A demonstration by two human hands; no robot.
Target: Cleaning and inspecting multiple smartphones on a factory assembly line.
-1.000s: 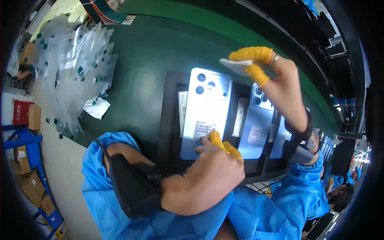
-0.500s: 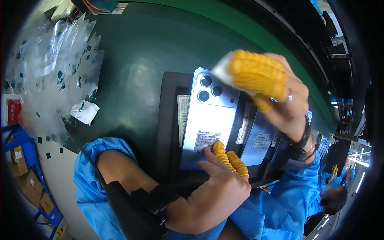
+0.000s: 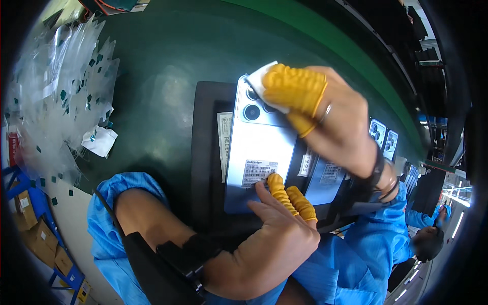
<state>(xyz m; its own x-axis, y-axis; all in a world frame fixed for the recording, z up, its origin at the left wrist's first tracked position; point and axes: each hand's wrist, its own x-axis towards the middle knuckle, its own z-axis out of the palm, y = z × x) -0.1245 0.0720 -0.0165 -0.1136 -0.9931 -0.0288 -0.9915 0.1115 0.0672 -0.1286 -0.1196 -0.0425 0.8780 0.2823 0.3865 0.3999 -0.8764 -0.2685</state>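
Observation:
A light-blue smartphone lies back up on a dark tray, its round camera lenses at the far end and a printed label near the close end. My left hand, with yellow finger cots on some fingers, holds the phone by its lower right part, fingertips at the label. Folded white wiping cloth is pinched in my right hand, which also wears yellow cots. The cloth rests over the camera area and hides part of it.
More blue smartphones lie to the right, partly behind my right arm. Clear plastic films with green tabs pile up at the left, beside a crumpled white piece. Cardboard boxes sit on a blue rack. Another person is far right.
My right hand has moved left and slightly down, bringing the cloth onto the phone's camera area. My left hand stays on the phone. The view has shifted slightly.

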